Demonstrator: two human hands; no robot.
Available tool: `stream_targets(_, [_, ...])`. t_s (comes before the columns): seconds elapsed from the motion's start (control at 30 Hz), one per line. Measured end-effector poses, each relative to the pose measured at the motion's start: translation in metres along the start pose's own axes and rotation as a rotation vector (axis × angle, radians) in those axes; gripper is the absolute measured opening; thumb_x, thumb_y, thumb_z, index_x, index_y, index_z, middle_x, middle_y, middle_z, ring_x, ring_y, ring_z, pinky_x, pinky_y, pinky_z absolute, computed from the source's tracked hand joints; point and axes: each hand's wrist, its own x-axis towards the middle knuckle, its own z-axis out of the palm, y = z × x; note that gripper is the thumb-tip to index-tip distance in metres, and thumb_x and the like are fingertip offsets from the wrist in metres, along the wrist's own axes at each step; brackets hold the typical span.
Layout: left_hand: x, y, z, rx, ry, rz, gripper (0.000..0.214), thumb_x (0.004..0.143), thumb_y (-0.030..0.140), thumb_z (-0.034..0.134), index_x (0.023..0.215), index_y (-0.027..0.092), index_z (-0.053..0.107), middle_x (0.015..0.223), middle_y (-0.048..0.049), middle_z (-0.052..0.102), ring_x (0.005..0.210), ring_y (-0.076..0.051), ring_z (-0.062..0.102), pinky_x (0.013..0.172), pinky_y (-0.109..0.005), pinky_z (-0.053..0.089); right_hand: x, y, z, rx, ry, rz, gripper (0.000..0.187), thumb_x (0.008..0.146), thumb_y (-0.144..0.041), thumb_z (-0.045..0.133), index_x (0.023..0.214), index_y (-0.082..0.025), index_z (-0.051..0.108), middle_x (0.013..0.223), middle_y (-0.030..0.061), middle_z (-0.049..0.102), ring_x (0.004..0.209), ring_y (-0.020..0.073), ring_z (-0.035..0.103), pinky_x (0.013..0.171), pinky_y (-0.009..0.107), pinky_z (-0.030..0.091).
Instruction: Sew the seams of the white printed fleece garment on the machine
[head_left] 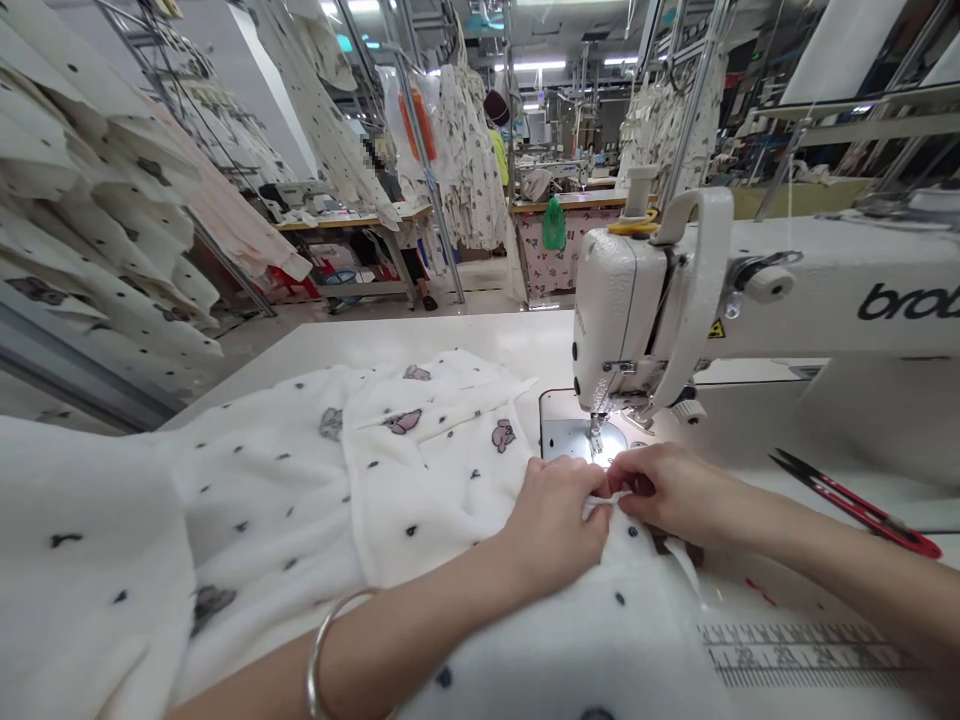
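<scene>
White fabric (442, 480) printed with small dark marks and animal figures spreads over the table and down toward me. My left hand (559, 510), with a bangle on its wrist, pinches the fabric's edge just in front of the sewing machine (622, 310). Close beside it, my right hand (664, 490) grips the same edge between thumb and fingers. Both hands sit a little below the presser foot (596, 440), which is over the metal plate (562, 430). A narrow white strip (684, 568) hangs under my right hand.
Red-handled thread snips (862, 505) lie on the table right of my right hand. A printed ruler scale (810, 655) runs along the front right. Patterned garments (82, 180) hang at the left; farther back are more hanging garments (469, 150), worktables and a person.
</scene>
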Motion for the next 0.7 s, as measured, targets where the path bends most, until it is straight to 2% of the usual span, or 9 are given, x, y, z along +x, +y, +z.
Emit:
stream_targets(0.37, [0.001,-0.004,0.002,0.002,0.044,0.035,0.012,0.070,0.010,0.043,0.074,0.018,0.051,0.079,0.0012,0.058,0.081,-0.017,0.050,0.076,-0.036,0.034,-0.001,-0.001,-0.005,-0.007,-0.002,-0.035,0.011,0.068,-0.015,0.049,0.071,-0.018,0.060,0.060,-0.0017,0.053,0.054,0.0108,0.047,0.049,0.020,0.035])
stream_targets(0.5, [0.005,-0.009,-0.001,0.051,0.059,0.085,0.013,0.071,0.009,0.044,0.075,0.018,0.053,0.077,0.0007,0.057,0.080,-0.017,0.049,0.074,-0.035,0.033,0.001,-0.002,-0.006,-0.038,0.054,-0.087,0.011,0.071,-0.013,0.049,0.071,-0.019,0.059,0.064,-0.0023,0.055,0.058,0.0106,0.048,0.053,0.021,0.035])
stream_targets(0.7, [0.018,-0.021,-0.011,0.216,0.123,0.255,0.013,0.074,0.008,0.045,0.075,0.017,0.055,0.076,0.0000,0.056,0.079,-0.016,0.048,0.072,-0.033,0.031,0.015,0.011,0.004,-0.181,0.188,-0.192,0.014,0.079,-0.015,0.047,0.073,-0.020,0.058,0.069,-0.0019,0.055,0.059,0.0118,0.049,0.057,0.025,0.036])
